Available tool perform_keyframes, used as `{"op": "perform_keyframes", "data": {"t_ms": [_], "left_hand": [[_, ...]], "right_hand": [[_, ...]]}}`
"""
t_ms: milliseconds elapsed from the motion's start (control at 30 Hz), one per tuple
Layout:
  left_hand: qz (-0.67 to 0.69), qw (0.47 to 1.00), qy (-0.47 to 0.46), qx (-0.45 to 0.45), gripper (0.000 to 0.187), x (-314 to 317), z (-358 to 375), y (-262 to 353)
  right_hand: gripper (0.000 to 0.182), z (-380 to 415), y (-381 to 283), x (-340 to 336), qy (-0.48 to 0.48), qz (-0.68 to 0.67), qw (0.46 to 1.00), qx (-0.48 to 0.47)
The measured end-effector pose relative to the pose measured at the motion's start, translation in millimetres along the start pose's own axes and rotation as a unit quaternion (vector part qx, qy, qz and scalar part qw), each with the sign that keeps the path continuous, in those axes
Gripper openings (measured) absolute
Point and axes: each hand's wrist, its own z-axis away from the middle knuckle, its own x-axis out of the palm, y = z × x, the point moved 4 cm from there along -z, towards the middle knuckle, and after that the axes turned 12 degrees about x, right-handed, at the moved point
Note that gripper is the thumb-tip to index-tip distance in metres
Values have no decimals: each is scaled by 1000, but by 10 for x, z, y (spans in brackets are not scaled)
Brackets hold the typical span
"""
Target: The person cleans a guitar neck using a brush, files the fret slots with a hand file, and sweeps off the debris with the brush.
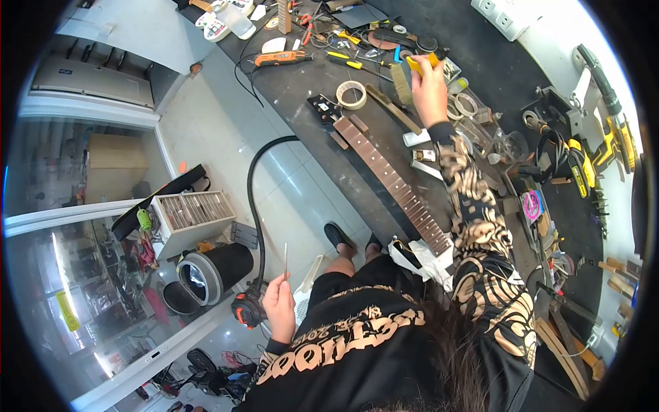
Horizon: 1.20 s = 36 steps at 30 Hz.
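Note:
My right hand point(430, 93) reaches over the dark workbench, fingers closed round the yellow handle of a brush point(401, 82) whose bristles point left. Low at the left, in front of my body, my left hand point(279, 305) pinches a thin metal rod point(286, 255) that stands up from the fingers; I cannot make out what kind of tool it is. Between the hands, a guitar neck point(388, 175) with a brown fretboard lies diagonally on the bench. Its dark headstock point(324, 107) points away from me, and white paper point(429, 264) lies around its near end.
Masking tape point(351, 95), an orange rotary tool point(283, 58), pliers and screwdrivers crowd the bench's far part. A black hose point(252, 192) runs from a shop vacuum point(248, 309) beside my left hand to the bench edge. A yellow drill point(621, 144) is at the right wall.

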Motion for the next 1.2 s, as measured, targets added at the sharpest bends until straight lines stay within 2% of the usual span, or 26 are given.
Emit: {"op": "perform_keyframes", "data": {"t_ms": [133,200,267,300,333,400,433,467,533,567,600,667,733,767,800,867,967,1067,1100,1200], "left_hand": [[21,1000,-13,14,29,167,-155,41],[39,998,-38,17,30,244,-229,95],[59,996,-69,17,30,310,-309,129],[38,996,-82,28,30,332,-349,188],[40,995,-86,34,30,342,-373,223],[46,993,-96,48,30,385,-440,287],[52,993,-97,52,30,402,-448,319],[55,992,-106,51,30,411,-450,315],[63,989,-126,55,30,426,-490,309],[73,987,-133,50,29,444,-521,325],[75,985,-143,61,29,465,-569,368],[75,981,-162,81,29,461,-671,465],[77,976,-179,95,28,438,-825,520],[78,974,-188,101,28,412,-896,538],[84,973,-193,99,28,382,-955,534],[94,969,-205,97,27,324,-1101,540],[108,959,-247,87,26,153,-1319,606],[117,952,-268,87,25,-132,-1611,612],[126,951,-272,79,25,-235,-1692,619],[138,947,-285,56,24,-506,-1945,640]], "right_hand": [[35,927,-169,-610,-162,-132,973,101],[32,1531,-202,-668,-271,-186,943,48],[29,1853,-173,-786,-369,-120,916,98],[27,1833,-183,-848,-335,-71,937,63],[22,1800,-200,-965,-239,-71,968,32],[16,1650,-123,-1118,-137,94,986,3],[12,1537,-115,-1192,-107,117,987,13],[14,1508,-125,-1223,-75,24,993,83],[15,1614,-311,-1271,-114,17,988,103],[18,1750,-323,-1201,-130,-16,990,59],[22,1885,-363,-1142,-192,-84,976,51],[25,2025,-446,-1206,-287,59,956,-11],[27,1916,-409,-1339,-202,132,970,0],[28,1833,-454,-1442,-116,117,985,-41],[27,1799,-464,-1504,-81,129,988,1],[27,1856,-543,-1577,-43,56,995,72],[24,2058,-728,-1500,41,110,989,93],[25,2446,-922,-1102,45,170,969,172],[27,2624,-1015,-957,30,170,975,143],[25,3089,-1478,-716,-29,155,963,218]]}}
